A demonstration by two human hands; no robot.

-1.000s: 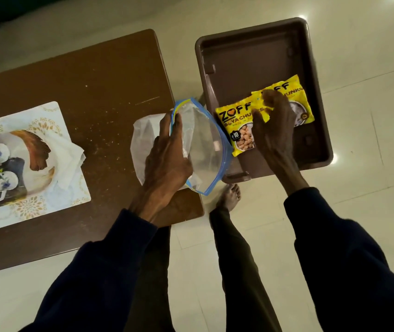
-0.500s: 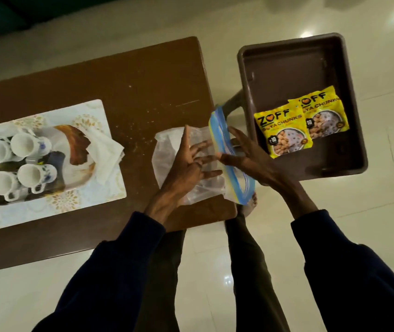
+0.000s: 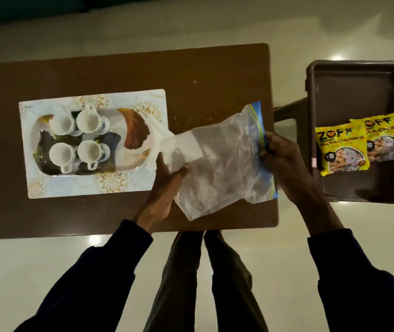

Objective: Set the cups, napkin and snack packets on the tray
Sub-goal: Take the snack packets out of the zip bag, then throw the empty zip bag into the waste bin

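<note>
Pinching clear zip-seal plastic bag [image 3: 220,168] — left hand [image 3: 164,188] at corner, right hand [image 3: 284,161] at blue strip. Yellow snack packets [image 3: 342,147] in brown plastic bin [image 3: 311,97], off patterned oval tray [image 3: 134,130]. Risk — sweeping bag into white cups [image 3: 89,121].

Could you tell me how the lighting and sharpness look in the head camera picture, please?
Head view: dim and warm-toned; lamp glare spots on the glossy floor; table edges bow from the wide lens; the packets have clearly readable print; the clear bag catches faint highlights.

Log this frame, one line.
left hand: holds bag | right hand: pinches bag zip | cups, napkin: on tray | packets: in bin
</note>
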